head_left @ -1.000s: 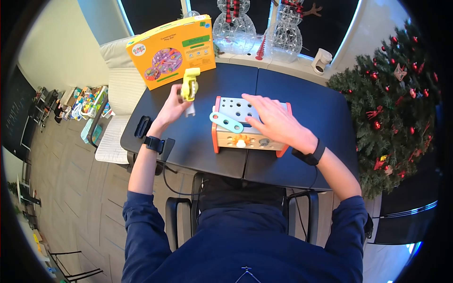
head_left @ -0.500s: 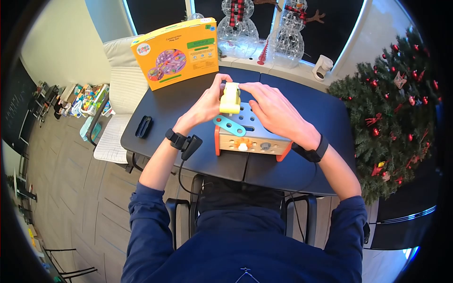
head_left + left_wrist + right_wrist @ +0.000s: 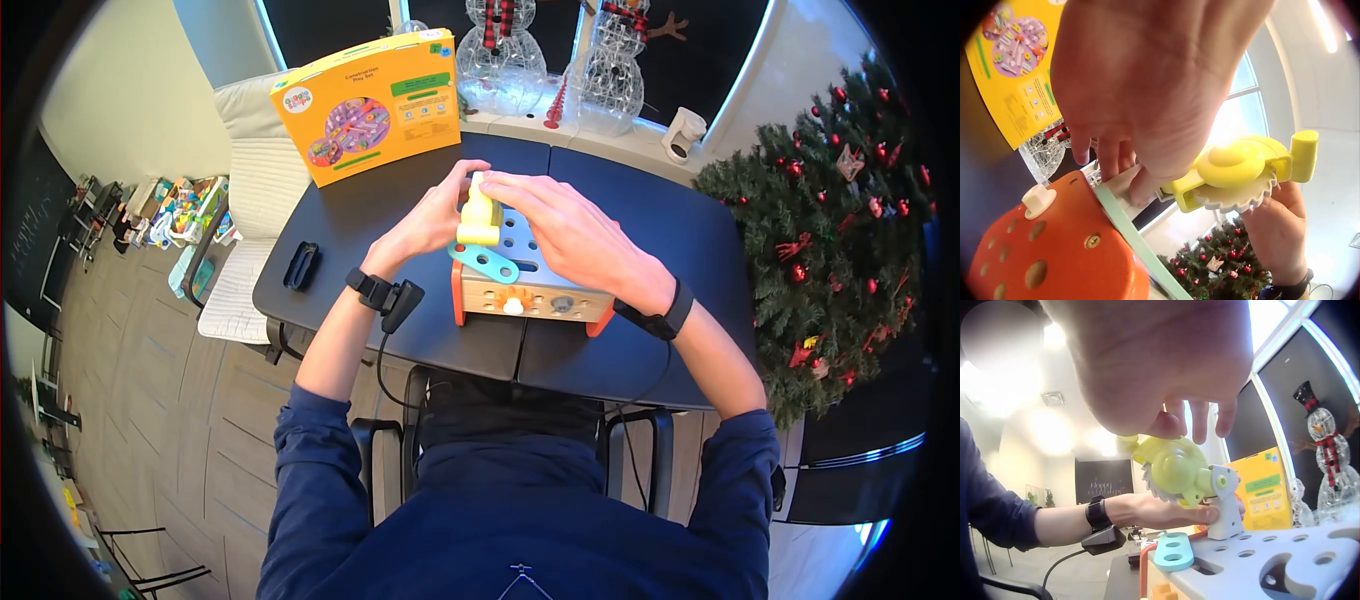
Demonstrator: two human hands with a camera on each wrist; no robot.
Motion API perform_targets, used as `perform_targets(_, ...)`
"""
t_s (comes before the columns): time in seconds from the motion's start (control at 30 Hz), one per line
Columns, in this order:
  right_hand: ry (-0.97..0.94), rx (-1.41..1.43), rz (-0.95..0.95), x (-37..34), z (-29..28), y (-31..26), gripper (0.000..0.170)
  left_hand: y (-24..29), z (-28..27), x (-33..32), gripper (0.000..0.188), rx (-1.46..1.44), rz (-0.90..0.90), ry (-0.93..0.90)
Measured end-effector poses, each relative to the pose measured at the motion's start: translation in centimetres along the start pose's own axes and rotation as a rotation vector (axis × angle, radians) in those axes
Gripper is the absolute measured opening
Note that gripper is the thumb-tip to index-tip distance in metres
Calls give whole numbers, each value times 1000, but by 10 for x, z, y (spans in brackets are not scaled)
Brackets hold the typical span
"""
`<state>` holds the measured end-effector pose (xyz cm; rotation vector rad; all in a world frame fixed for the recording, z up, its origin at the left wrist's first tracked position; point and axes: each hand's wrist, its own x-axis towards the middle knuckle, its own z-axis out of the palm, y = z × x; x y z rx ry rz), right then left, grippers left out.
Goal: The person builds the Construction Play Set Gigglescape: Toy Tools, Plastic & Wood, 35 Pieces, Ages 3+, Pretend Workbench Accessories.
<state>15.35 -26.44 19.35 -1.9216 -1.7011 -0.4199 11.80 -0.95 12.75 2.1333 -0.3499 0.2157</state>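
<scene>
A yellow-green toy circular saw, with a grey toothed blade and a pale grey mount, stands over the left end of a toy workbench. My left hand grips the mount, its thumb pressed along the side, low at the bench top. From the right, my right hand reaches over the saw with extended fingers, fingertips right at its upper part. A turquoise strip with holes lies across the bench's left front edge. On the wooden front sit an orange gear and a grey nut.
A yellow play-set box stands at the table's back left. Nearer, a small black case lies on the dark table. Wire snowmen line the windowsill, and a decorated tree stands close on the right.
The left hand has carried the toy saw rightward from beside the workbench to its left end. My right hand has moved from over the bench top to the saw.
</scene>
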Motion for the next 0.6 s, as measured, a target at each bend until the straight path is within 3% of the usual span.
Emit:
perform_targets(0.1,-29,-12,-7,-5,5,-2,55,-6,1,4,85,-77,-97,-6)
perform_targets(0.3,-97,-56,-27,-17,6,-9,63,-18,2,6,82,-219,-101,-54)
perform_targets(0.4,-96,-34,-1,-21,5,-11,62,-23,5,2,74,-380,-93,-57)
perform_targets(0.5,-160,-125,-51,-26,7,-11,72,-26,4,-4,61,-463,-143,-97)
perform_targets(0.6,-190,-177,-86,-30,11,-11,76,-23,3,-8,51,-416,-213,-100)
